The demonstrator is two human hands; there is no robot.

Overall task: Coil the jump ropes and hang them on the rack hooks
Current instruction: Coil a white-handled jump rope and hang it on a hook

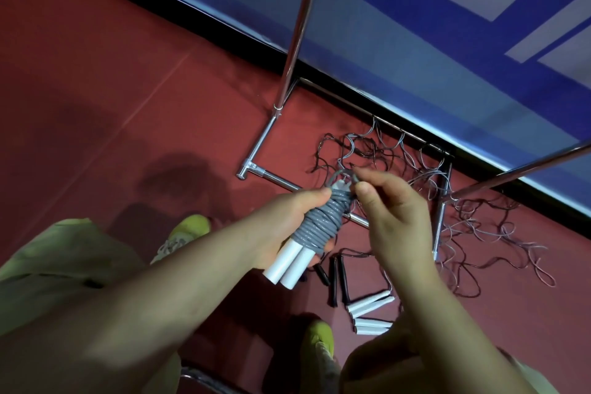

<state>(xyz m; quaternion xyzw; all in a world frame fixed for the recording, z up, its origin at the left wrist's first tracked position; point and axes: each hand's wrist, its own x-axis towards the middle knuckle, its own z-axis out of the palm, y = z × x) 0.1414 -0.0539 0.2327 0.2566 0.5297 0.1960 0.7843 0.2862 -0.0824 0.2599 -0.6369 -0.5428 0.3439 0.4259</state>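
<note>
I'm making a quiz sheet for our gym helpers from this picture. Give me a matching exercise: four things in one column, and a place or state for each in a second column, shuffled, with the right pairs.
Things
1. grey jump rope
2. black handles
3. tangled ropes
4. right hand

Places or states
A. lying on the red floor beside loose white handles
B. wound round two white handles, held in the left hand
C. pinching the rope's end loop
D. spread loose on the floor around the rack base

Pairs: 1-B, 2-A, 3-D, 4-C
</note>
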